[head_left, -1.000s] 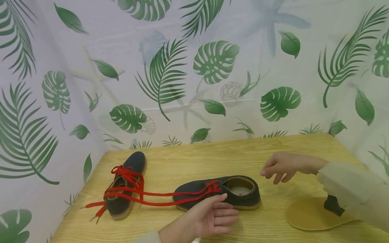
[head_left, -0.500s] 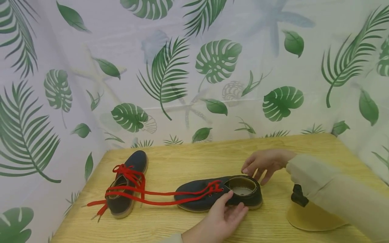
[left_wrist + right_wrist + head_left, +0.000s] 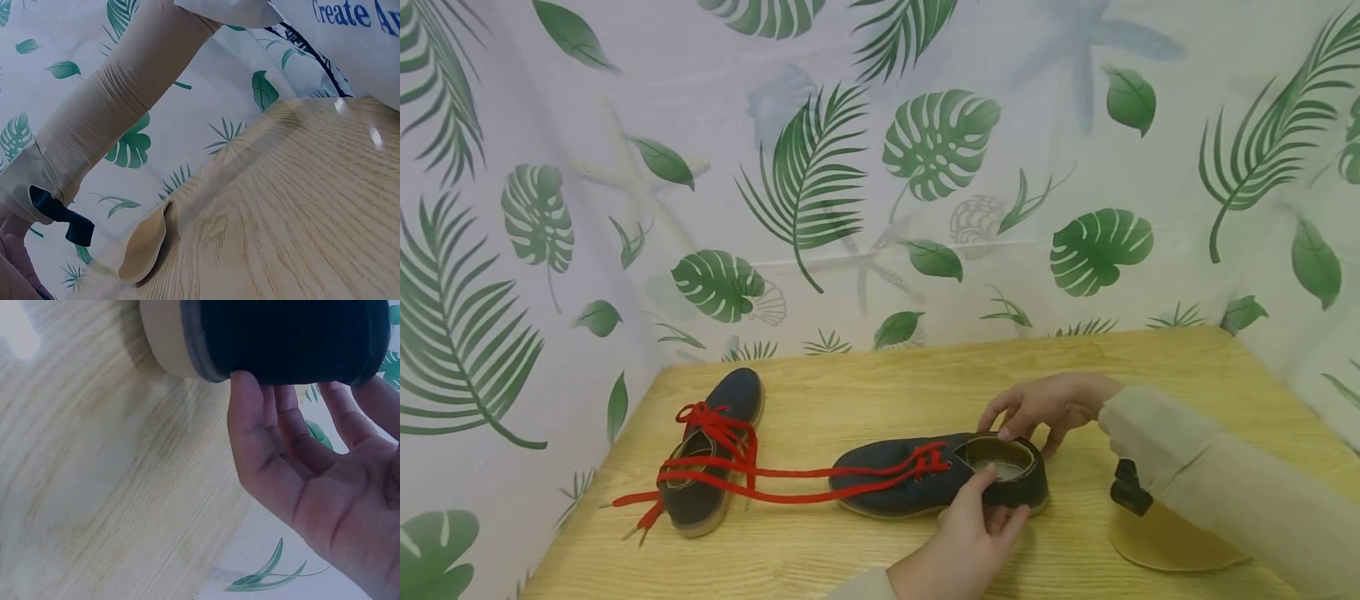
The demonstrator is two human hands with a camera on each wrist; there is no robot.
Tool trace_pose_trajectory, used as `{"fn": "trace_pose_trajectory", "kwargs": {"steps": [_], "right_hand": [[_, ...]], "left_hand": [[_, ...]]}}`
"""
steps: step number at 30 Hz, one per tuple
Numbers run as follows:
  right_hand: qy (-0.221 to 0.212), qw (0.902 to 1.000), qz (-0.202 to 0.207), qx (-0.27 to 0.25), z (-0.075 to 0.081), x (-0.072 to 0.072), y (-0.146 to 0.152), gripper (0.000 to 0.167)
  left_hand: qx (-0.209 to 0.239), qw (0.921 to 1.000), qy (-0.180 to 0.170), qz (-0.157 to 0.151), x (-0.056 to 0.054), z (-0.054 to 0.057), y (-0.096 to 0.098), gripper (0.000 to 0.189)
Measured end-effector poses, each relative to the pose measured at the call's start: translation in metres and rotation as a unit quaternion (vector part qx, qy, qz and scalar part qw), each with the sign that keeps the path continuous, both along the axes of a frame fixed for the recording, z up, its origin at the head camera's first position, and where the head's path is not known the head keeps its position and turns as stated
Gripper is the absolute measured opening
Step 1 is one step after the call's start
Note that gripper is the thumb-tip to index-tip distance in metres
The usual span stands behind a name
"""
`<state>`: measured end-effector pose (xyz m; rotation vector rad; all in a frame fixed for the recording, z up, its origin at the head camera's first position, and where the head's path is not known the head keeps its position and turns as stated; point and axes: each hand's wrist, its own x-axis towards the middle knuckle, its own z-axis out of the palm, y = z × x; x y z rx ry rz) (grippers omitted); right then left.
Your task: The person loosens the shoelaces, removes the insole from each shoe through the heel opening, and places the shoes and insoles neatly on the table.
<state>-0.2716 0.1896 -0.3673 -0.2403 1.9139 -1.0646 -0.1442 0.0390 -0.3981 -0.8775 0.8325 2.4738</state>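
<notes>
A dark navy shoe with red laces lies on its sole, toe to the left. My left hand holds the near side of its collar, thumb on the rim and fingers along the outer side. At the far side of the heel, my right hand grips the collar. In the right wrist view, the fingers and thumb of the right hand meet the dark heel. The left wrist view does not show the left hand's fingers.
A matching shoe stands at the left; long red laces stretch across it from the held shoe. A tan insole lies at the right under the sleeve, which bears a black strap piece. Leaf-print cloth walls the table.
My right hand has moved left from above the table to the shoe's heel. My left hand has slid right along the shoe and its fingers have closed on the collar. The shoe has barely moved.
</notes>
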Motion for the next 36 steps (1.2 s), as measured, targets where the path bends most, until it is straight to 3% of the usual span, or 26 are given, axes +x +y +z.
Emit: {"fn": "trace_pose_trajectory", "kwargs": {"steps": [6,14,21,30,36], "right_hand": [[-0.013,0.9998,-0.009,-0.015,0.000,0.005,0.005,0.031],[-0.010,0.9983,-0.050,-0.027,-0.004,0.017,0.012,0.036],[-0.003,0.9953,-0.085,-0.047,-0.005,0.030,0.022,0.040],[-0.009,0.9881,-0.140,-0.064,-0.009,0.039,0.032,0.044],[-0.017,0.9818,-0.166,-0.091,-0.013,0.039,0.046,0.048]], "left_hand": [[-0.034,0.9988,0.002,0.036,-0.001,-0.002,0.003,0.089],[-0.117,0.9917,0.032,0.043,0.004,-0.005,0.010,0.094],[-0.168,0.9837,0.038,0.050,0.003,-0.006,0.014,0.083],[-0.174,0.9826,0.063,0.012,-0.015,-0.010,0.013,0.076],[-0.193,0.9779,0.081,0.006,-0.029,-0.018,0.018,0.067]]}}
